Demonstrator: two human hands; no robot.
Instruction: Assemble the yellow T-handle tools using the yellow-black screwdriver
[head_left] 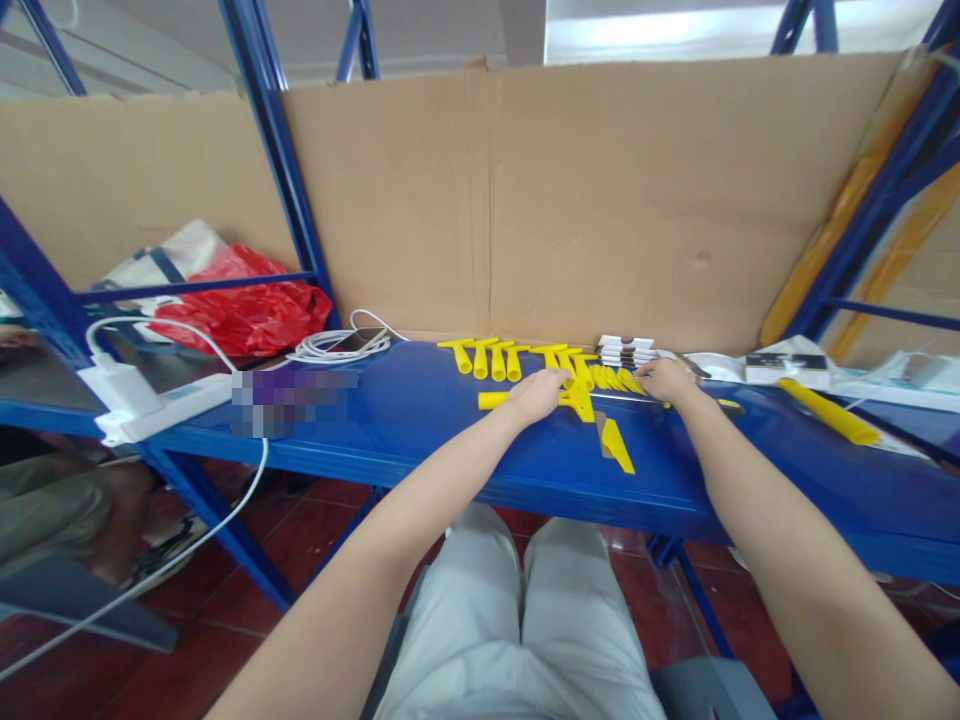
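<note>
My left hand (538,396) is closed around a yellow plastic T-shaped scraper handle (577,398), whose round grip sticks out to the left. My right hand (667,379) reaches down at the right end of a row of small yellow flat pieces (613,379), its fingers bent together; what they pinch is too small to see. A thin metal rod (626,398) lies below that hand. More yellow T-shaped handles (481,360) stand lined up along the cardboard. Nearer me rests a loose yellow wedge-shaped piece (617,447) with a brownish flat part beside it.
Small white packs (625,350) are stacked behind the row. To the right are a white box (787,368) and a yellow tube (829,412). A power strip (169,405), coiled white cable (341,346) and red plastic bag (244,300) lie left. Cardboard (615,200) closes the back.
</note>
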